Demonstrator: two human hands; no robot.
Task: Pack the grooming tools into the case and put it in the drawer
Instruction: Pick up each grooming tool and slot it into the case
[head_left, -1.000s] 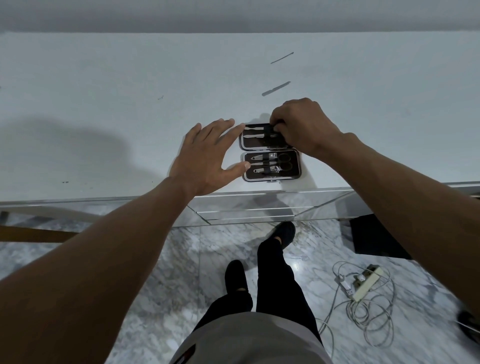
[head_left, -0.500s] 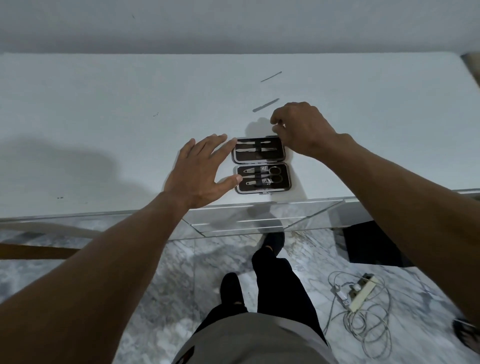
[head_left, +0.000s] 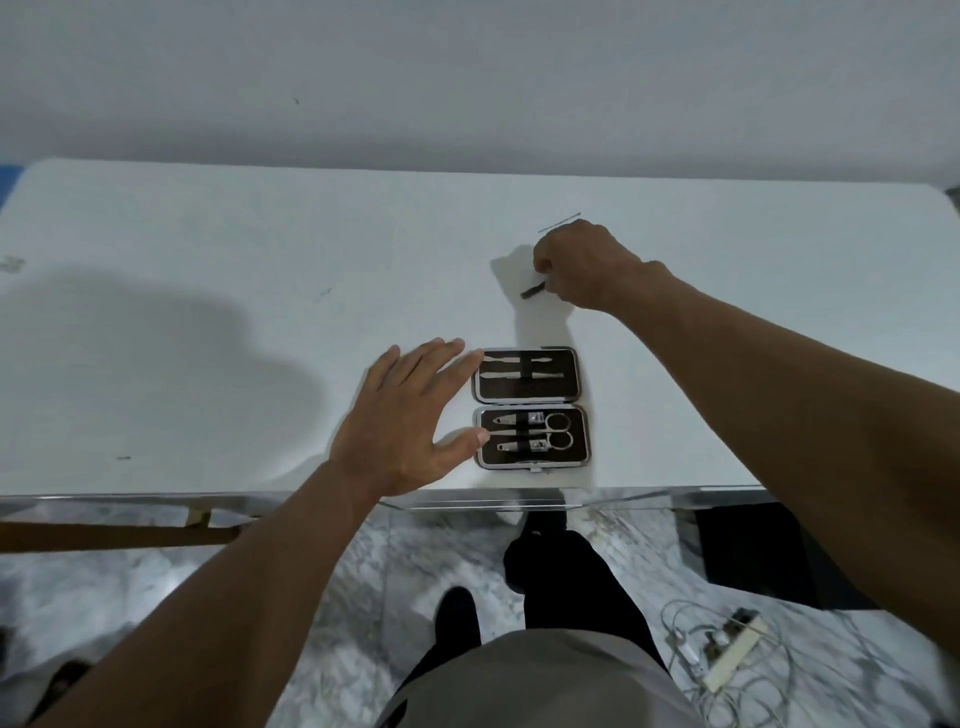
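We are partway through the packing step. Our left hand (head_left: 400, 421) lies flat on the white worktop (head_left: 260, 249) with its fingers spread wide. Its index fingertip and thumb tip touch the left edge of the open brown-lined, silver-rimmed grooming case (head_left: 570, 389), steadying it. The case lies just right of that hand. Both halves already carry steel tools under black straps, with scissors and clippers in the half nearer us.

Our right hand (head_left: 587, 270) reaches out beyond the case, fingers curled down and pinching one end of a dark flat nail file (head_left: 532, 291). The file's free end pokes out to the left of the fingers; we cannot tell whether it is lifted off the surface. Just beyond that hand lies a thin silver metal pick (head_left: 558, 223), untouched.

We judge the next move to be bringing the file back toward the left hand and sliding it lengthwise under a strap, low and flat, with the left hand bracing the case. After that come the pick, closing the case, and the drawer, which we cannot make out here.
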